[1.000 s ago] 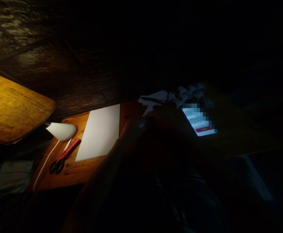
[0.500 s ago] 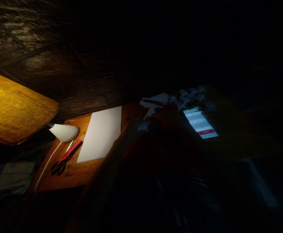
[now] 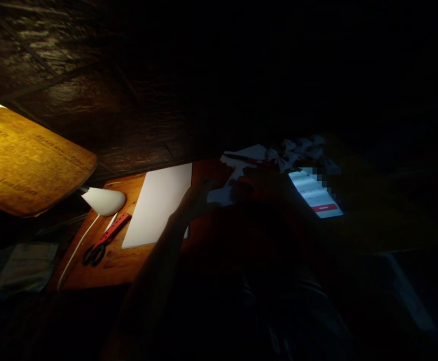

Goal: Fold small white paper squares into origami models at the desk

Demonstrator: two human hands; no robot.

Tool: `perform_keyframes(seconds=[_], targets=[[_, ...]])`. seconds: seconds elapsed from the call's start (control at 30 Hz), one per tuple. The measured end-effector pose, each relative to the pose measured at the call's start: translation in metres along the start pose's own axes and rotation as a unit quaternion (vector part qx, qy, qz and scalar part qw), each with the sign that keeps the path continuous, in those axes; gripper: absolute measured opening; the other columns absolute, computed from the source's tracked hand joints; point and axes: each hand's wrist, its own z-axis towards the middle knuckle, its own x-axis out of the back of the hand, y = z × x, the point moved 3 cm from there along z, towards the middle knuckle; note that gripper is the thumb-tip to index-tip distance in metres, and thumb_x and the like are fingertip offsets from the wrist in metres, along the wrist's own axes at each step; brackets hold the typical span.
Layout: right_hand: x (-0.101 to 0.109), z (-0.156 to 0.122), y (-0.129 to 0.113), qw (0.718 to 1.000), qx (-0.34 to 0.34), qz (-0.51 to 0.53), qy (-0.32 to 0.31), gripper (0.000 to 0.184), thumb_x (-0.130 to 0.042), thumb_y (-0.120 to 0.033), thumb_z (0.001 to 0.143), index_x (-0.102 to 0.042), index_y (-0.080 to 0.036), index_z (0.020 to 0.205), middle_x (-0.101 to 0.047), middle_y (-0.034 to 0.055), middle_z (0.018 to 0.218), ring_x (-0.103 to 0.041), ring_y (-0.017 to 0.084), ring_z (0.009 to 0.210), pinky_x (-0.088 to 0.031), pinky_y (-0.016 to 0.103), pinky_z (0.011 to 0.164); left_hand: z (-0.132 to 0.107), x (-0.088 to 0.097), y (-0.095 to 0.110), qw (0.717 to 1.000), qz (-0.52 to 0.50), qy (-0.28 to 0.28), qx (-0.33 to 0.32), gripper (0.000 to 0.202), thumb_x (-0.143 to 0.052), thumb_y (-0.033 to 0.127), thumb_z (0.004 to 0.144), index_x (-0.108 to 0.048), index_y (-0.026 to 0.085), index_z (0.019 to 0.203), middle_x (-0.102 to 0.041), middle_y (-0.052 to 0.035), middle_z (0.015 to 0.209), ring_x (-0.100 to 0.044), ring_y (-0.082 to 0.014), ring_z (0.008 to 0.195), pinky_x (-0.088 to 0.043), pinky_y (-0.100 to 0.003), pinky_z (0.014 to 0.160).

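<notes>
A small piece of white paper [image 3: 220,196] spans the gap between my two hands over the wooden table. My left hand [image 3: 196,196] grips its left end, with the fingers closed. My right hand [image 3: 247,191] lies in deep shadow at the paper's right end; its fingers appear closed on that edge. Just beyond the hands, more cut white paper [image 3: 254,151] lies with a dark, slim tool [image 3: 241,159] across it; its kind is too dim to tell. To the left of my left hand rests a stack of white sheets [image 3: 160,203].
A lamp with a printed yellow shade [image 3: 34,160] and white base [image 3: 106,201] stands at left. Red-bladed scissors [image 3: 109,235] with black handles lie near its white cord [image 3: 76,250]. Crumpled paper pieces [image 3: 301,149] and a lit phone [image 3: 314,193] are at right. The wooden table [image 3: 117,273] ends close to me.
My left hand and the paper piece have shifted, and more of the paper now shows between the hands. The whole view has moved slightly.
</notes>
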Motion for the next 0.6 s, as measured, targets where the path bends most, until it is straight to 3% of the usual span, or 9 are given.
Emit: perform_keyframes(seconds=[0.13,0.37,0.47,0.6], targets=[[0.0,0.0,0.0,1.0,-0.002,-0.01,-0.011,0.048,-0.075,-0.018,0.083,-0.075,-0.025,0.131,-0.073,0.0109,0.126,-0.068,0.031,0.114,-0.051,0.039,0.094,-0.003,0.007,-0.013,1.0,0.007,-0.005,0.016,0.069,-0.094,0.038,0.072,-0.064,0.022,0.132,-0.062,-0.0122,0.128,-0.066,-0.0347,0.114,-0.056,-0.048,0.096],[-0.001,0.001,0.002,1.0,-0.005,0.004,-0.02,0.045,-0.074,-0.024,0.088,-0.075,-0.026,0.133,-0.072,0.0103,0.125,-0.066,0.028,0.112,-0.049,0.036,0.093,-0.007,0.012,-0.027,0.999,-0.005,-0.041,0.027,0.061,-0.091,0.032,0.072,-0.068,0.021,0.128,-0.06,-0.0103,0.121,-0.064,-0.0341,0.115,-0.055,-0.049,0.099],[-0.006,0.003,0.008,1.0,0.014,0.002,-0.011,0.043,-0.076,-0.031,0.087,-0.075,-0.027,0.13,-0.072,0.0098,0.124,-0.066,0.029,0.11,-0.049,0.037,0.093,-0.007,0.012,-0.028,0.999,-0.02,-0.042,0.023,0.059,-0.09,0.032,0.073,-0.068,0.021,0.127,-0.06,-0.01,0.12,-0.063,-0.0338,0.115,-0.055,-0.05,0.099],[-0.013,0.006,0.019,0.999,0.046,0.012,0.008,0.045,-0.075,-0.03,0.089,-0.073,-0.028,0.134,-0.072,0.0086,0.127,-0.065,0.028,0.115,-0.048,0.037,0.099,-0.007,0.008,-0.033,0.998,-0.057,-0.031,0.008,0.058,-0.09,0.033,0.071,-0.069,0.022,0.123,-0.06,-0.0085,0.118,-0.064,-0.0329,0.114,-0.055,-0.051,0.101]])
